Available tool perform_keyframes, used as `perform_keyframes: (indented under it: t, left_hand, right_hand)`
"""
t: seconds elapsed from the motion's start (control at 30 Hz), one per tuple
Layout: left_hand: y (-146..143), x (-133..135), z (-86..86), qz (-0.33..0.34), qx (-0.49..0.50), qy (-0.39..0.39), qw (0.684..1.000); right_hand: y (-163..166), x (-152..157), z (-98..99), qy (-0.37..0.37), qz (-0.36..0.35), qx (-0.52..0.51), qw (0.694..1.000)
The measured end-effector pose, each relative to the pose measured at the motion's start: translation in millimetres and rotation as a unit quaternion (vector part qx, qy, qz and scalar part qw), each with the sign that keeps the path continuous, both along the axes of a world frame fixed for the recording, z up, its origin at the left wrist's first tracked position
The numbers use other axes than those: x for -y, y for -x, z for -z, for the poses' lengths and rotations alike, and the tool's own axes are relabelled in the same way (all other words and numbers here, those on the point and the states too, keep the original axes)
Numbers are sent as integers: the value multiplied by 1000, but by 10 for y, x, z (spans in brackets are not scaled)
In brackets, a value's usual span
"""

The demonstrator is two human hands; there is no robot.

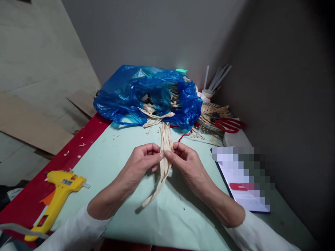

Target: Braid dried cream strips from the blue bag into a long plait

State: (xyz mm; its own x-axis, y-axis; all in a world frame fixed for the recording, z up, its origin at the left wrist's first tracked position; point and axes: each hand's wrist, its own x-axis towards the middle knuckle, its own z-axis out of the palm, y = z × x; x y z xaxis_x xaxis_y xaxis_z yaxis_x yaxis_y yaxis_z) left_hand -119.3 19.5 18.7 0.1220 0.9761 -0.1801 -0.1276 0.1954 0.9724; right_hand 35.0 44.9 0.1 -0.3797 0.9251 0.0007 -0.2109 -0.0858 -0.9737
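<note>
My left hand (pixel 142 162) and my right hand (pixel 184 160) meet over the pale green table cover (pixel 167 216), both pinching a bundle of pale dried leaf strips (pixel 165 153). The bundle runs from the blue bag down past my fingers, and its lower end curls toward me on the cover. Both hands have fingers closed on the strips, thumbs and forefingers touching near the bundle's middle. White sleeves cover both forearms.
A crumpled blue plastic bag (pixel 149 94) with more strips lies behind. Red scissors (pixel 229 124) rest on a woven piece (pixel 213 113) at right, near a cup of sticks (pixel 209 91). A yellow glue gun (pixel 56 198) lies at left on the red table edge (pixel 65 157). A tablet (pixel 244 195) lies right.
</note>
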Motion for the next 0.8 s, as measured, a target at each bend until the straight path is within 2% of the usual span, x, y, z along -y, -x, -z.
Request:
perform_keyframes:
  t: [0.2,0.4,0.57,0.8]
  left_hand:
    - [-1,10,-42,-16,-23,-29,999]
    - [-3,-6,-46,-4,-25,-27,999]
    - [-28,-2,-46,-11,-30,-26,999]
    - [5,25,-53,53,55,-17,997]
  right_hand:
    - [25,10,-1,-31,-6,35,999]
    - [44,5,9,-41,20,63,997]
    - [59,-2,36,-34,10,56,998]
    - [31,15,21,13,-26,19,999]
